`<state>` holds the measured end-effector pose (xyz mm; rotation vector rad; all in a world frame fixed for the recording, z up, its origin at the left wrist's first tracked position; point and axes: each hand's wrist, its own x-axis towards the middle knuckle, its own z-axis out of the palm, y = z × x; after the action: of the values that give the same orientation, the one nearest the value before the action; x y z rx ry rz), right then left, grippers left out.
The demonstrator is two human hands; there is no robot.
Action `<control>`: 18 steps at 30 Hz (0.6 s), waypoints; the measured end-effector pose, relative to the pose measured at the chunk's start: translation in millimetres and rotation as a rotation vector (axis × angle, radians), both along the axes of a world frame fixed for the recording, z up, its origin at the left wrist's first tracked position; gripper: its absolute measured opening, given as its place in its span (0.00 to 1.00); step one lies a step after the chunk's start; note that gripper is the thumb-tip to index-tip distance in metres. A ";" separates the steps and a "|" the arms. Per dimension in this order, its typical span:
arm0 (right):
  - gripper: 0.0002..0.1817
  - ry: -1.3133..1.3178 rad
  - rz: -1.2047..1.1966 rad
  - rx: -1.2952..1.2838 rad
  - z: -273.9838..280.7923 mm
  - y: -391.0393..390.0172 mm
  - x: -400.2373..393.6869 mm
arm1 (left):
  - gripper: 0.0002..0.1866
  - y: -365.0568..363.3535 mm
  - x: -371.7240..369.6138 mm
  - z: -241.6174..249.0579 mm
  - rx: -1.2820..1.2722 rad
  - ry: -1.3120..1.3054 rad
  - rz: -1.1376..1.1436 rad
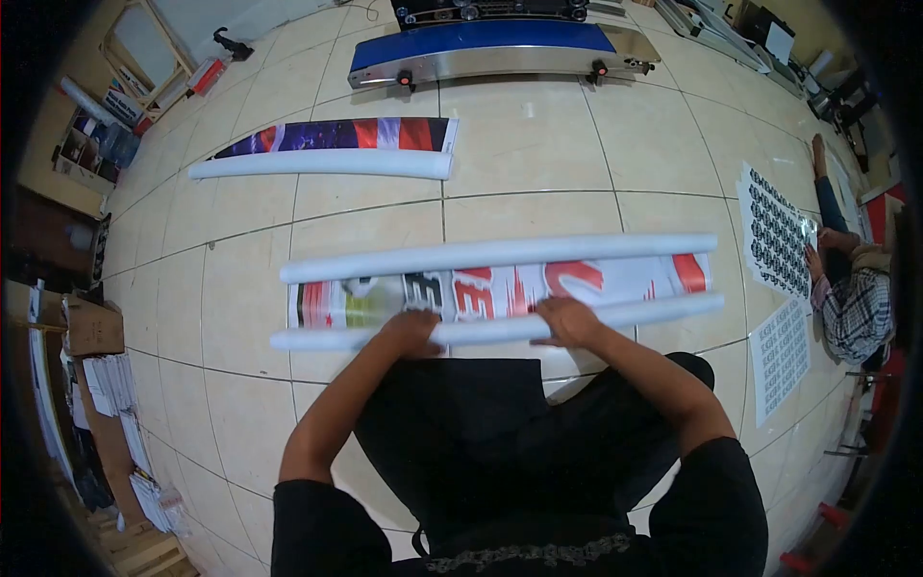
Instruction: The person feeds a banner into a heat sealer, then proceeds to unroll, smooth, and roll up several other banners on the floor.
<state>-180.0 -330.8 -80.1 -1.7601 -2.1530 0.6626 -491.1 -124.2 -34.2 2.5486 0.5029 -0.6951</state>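
A printed banner [514, 291] lies on the tiled floor in front of my legs, rolled up from both long sides. Between its far roll [500, 255] and near roll [490, 332] a strip with red and dark lettering shows. My left hand [411, 334] curls over the near roll, left of its middle. Further right, my right hand [569, 322] grips the same roll from above. The undersides of both hands are hidden. White backing faces outward on the two rolls.
Another partly rolled banner [317, 165] lies further off on the left. A machine with a blue bed [486, 40] stands at the far side. On the right, a person [854, 298] sits by printed sheets [777, 231]. Boxes [93, 325] and papers line the left.
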 end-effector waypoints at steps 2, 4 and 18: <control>0.36 -0.121 0.146 -0.105 25.4 -12.7 -11.8 | 0.31 -11.6 -5.1 14.5 -0.049 0.022 -0.010; 0.35 -0.102 0.162 0.035 29.7 7.0 -0.8 | 0.29 -7.1 -6.8 17.0 -0.087 0.051 -0.019; 0.36 -0.158 -0.177 0.222 59.1 66.3 33.8 | 0.53 -11.1 9.7 -6.0 0.179 -0.396 0.014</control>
<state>-146.2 -264.5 -21.0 -1.9041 -2.0442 0.2378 -481.4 -135.4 -40.2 2.7493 0.4617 -0.1322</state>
